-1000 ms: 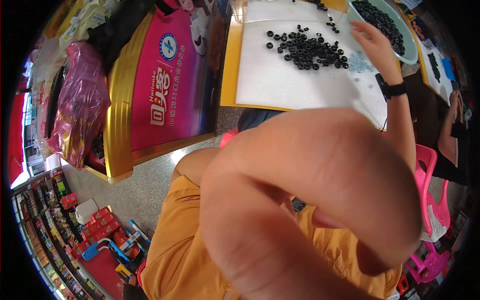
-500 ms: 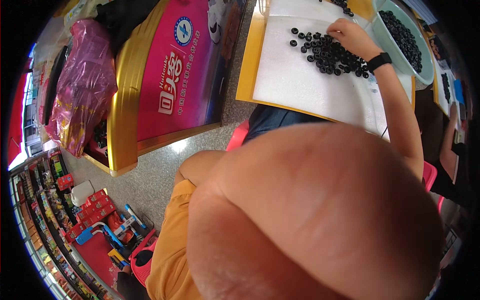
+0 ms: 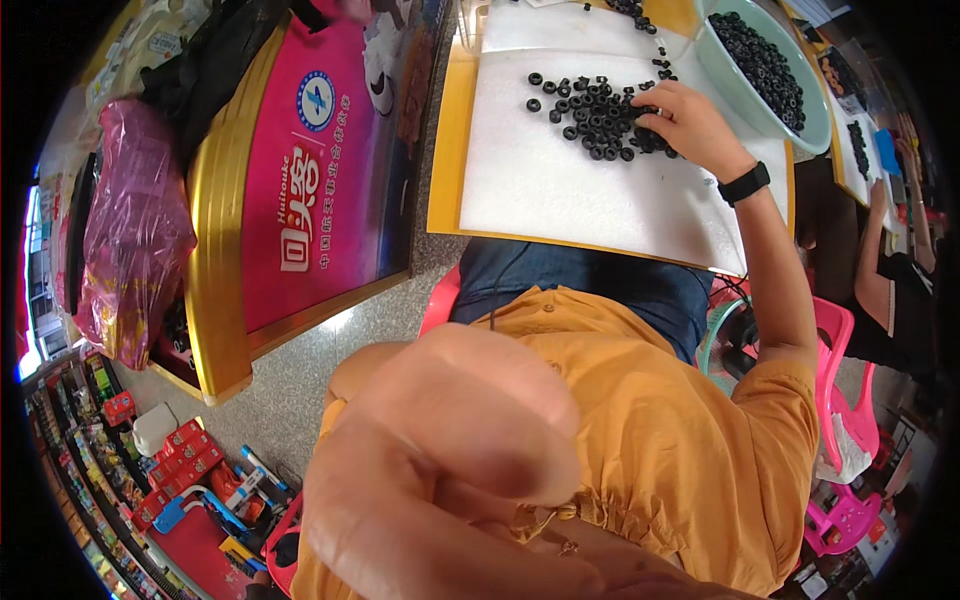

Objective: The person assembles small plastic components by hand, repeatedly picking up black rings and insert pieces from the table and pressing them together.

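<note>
My left hand (image 3: 440, 440) is raised very close to the camera, large and slightly blurred. Its fingers are curled inward, and I see nothing held in them. At the far side, my right hand (image 3: 692, 125), with a black watch (image 3: 744, 184) on the wrist, rests at the right side of a pile of small black rings (image 3: 597, 120). Thumb and forefinger bend down among the rings; what lies between the fingertips is too small to make out. Under the pile is a white foam sheet (image 3: 590, 200) on a yellow table (image 3: 450, 150).
A pale green basin (image 3: 822, 120) full of black rings stands right of the pile. More rings (image 3: 632, 10) lie at the far edge. To the left is a pink-fronted counter (image 3: 270, 270) with a purple plastic bag (image 3: 140, 230). Another person's arm (image 3: 870, 240) shows far right.
My left hand has dropped down and left, its fingers now showing and my orange shirt uncovered. The view has shifted. My right hand has moved from the pile's far edge toward its right side.
</note>
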Demonstrator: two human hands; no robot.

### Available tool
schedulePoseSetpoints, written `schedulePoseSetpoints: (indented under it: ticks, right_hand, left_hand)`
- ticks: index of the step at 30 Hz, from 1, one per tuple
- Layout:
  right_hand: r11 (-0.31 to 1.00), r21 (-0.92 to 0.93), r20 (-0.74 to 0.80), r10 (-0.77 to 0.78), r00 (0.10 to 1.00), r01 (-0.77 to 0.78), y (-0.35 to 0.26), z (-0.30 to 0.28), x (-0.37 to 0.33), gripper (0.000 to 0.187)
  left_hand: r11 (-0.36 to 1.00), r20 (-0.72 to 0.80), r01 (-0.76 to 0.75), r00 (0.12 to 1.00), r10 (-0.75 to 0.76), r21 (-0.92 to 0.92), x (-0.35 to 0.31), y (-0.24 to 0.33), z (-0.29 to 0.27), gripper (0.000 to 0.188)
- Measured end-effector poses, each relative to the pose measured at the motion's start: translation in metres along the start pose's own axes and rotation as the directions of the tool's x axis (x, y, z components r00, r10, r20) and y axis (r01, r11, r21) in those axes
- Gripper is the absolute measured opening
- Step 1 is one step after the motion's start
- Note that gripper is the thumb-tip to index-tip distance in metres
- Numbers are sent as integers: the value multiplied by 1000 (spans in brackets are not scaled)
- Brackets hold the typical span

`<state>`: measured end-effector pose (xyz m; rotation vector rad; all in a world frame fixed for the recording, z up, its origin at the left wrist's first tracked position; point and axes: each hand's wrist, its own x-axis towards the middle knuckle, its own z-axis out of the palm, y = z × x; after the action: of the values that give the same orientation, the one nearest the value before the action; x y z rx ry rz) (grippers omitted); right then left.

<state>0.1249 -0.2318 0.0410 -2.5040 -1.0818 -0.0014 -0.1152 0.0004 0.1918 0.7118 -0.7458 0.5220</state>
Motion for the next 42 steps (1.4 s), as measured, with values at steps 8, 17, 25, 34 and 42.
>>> schedulePoseSetpoints:
  ticks: [8,17,25,34,42]
  right_hand:
    - [796,576,-45,261,964,-189,-31,-11,-28,21]
    - [875,456,-367,19,930,162,-102,4,-77,39]
    - [925,376,-385,102,917,56,-67,2,-109,25]
    - [943,-61,-318,293,902,-327,-12,-2,-145,16]
    - [819,-63,-300,529,794,-570,-12,9,-101,17]
  left_hand:
    - [527,49,218,894,-446,821,-13,-51,-57,19]
    - [311,-360,949,306,-881,44,-67,-121,-91,33]
    - [343,-327,939,337,-883,40,-83,-136,-92,27]
    - [284,-356,945,325,-876,164,-102,-145,-100,28]
    - [275,-310,938,330,-892,209,-105,-146,-104,28]
